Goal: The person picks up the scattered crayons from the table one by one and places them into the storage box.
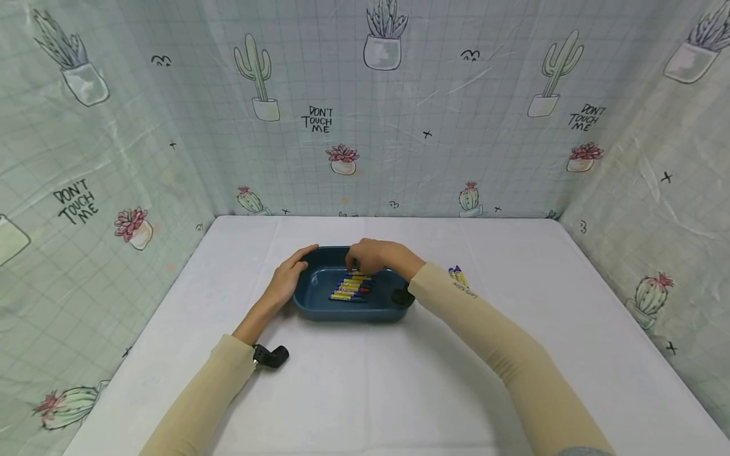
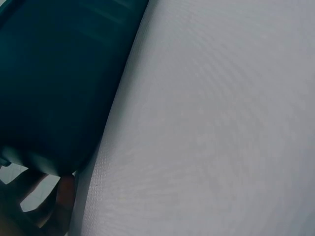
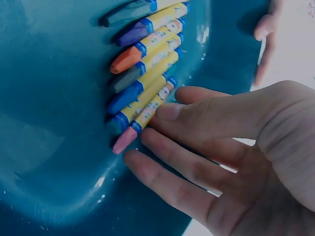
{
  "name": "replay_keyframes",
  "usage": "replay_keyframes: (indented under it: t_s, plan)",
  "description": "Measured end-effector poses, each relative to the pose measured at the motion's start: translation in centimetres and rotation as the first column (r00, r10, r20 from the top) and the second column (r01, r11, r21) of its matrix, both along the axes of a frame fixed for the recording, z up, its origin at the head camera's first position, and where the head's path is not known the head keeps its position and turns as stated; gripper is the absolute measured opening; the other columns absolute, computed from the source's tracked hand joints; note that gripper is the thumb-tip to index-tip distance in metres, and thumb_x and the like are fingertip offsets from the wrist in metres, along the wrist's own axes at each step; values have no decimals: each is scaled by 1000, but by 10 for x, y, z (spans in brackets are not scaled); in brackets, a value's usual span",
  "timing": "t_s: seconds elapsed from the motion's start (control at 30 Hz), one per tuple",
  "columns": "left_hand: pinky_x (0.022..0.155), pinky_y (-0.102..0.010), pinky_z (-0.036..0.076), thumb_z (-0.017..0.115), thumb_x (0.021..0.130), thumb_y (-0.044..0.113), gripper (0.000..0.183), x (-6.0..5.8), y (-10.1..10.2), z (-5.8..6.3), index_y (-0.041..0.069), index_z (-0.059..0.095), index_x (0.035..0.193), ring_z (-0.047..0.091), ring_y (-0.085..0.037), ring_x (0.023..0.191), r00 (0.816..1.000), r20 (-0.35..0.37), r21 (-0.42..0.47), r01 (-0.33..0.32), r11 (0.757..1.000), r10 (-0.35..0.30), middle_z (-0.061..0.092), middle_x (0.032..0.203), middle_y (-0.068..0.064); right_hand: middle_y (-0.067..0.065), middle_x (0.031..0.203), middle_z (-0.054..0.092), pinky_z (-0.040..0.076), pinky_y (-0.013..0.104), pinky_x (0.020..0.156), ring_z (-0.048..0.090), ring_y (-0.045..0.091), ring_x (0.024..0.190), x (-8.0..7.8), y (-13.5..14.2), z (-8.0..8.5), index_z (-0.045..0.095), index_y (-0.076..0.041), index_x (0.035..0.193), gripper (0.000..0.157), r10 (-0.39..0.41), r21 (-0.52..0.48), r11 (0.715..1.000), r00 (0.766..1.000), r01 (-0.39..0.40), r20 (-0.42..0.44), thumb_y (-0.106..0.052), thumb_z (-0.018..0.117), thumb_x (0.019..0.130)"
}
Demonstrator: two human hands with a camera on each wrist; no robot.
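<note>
A dark blue tray (image 1: 350,315) stands on the table, several crayons lying side by side inside it. At its left end my left hand (image 1: 283,283) grips the rim, the thumb over the edge and the fingers against the outer wall; those fingers (image 2: 65,196) show in the left wrist view. My right hand (image 3: 211,152) reaches into the tray's far side and pinches a pink crayon (image 3: 147,114) at the end of the row. An orange crayon (image 3: 129,59) and a purple crayon (image 3: 134,32) lie farther along the row.
A few more crayons (image 1: 458,276) lie on the white table (image 1: 353,392) right of the tray, partly behind my right sleeve. A black wrist camera (image 1: 272,356) sticks out from my left wrist. Patterned cloth (image 1: 422,164) surrounds the table at the back and sides.
</note>
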State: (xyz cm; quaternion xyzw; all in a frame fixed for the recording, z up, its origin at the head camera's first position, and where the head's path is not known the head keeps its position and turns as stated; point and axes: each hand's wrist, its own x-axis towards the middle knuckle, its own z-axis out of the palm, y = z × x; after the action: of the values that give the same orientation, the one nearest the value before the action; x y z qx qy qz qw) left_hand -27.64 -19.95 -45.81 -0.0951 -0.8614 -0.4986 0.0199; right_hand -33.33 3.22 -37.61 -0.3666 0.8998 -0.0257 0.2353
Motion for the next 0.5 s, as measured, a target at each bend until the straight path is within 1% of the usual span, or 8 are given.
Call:
replay_keyframes:
  t_s: [0.07,0.13,0.23,0.3,0.4,0.5]
  plan:
    - [120,-53,17,32,103,19,45,1,0,0,35,42,145,24,-23,147,1000,-4,-4,-1,1000,1,36,155,6,5,118,65,53,28,80,59,15,100,0,4,3,64,-18,126,42,-5,-34,999,1000,6,30,-1,56,88]
    - [120,-53,18,32,103,18,46,1,1,-1,34,43,144,26,-23,147,1000,-10,-7,-7,1000,7,37,154,6,7,116,66,54,28,77,61,16,100,0,9,7,63,-16,127,45,-8,-88,996,998,13,65,1,58,86]
    - [119,-53,19,32,102,17,46,0,1,-1,33,42,145,26,-24,147,1000,-15,-14,-7,1000,7,37,154,5,10,115,68,57,27,72,65,17,99,-1,20,13,62,-14,127,46,-3,-175,984,995,21,101,2,60,84]
    - [119,-53,19,32,102,17,47,0,2,-1,33,42,145,26,-24,147,1000,-14,-17,-12,1000,12,37,154,5,12,116,68,57,26,71,65,18,99,-1,28,17,62,-13,127,45,-6,-221,975,993,33,119,1,60,85]
    - [119,-54,18,31,102,18,47,0,2,0,33,41,145,25,-25,147,1000,-9,-28,-13,1000,13,36,155,4,14,118,67,57,25,69,67,17,96,-3,41,20,62,-14,126,40,-15,-270,962,994,43,106,-3,61,87]
    - [119,-54,18,31,102,18,47,1,2,0,34,41,145,25,-25,147,1000,-5,-28,-19,999,19,36,155,4,16,120,66,58,27,69,68,19,95,-2,57,25,62,-15,124,37,-52,-319,944,993,84,109,-7,63,89]
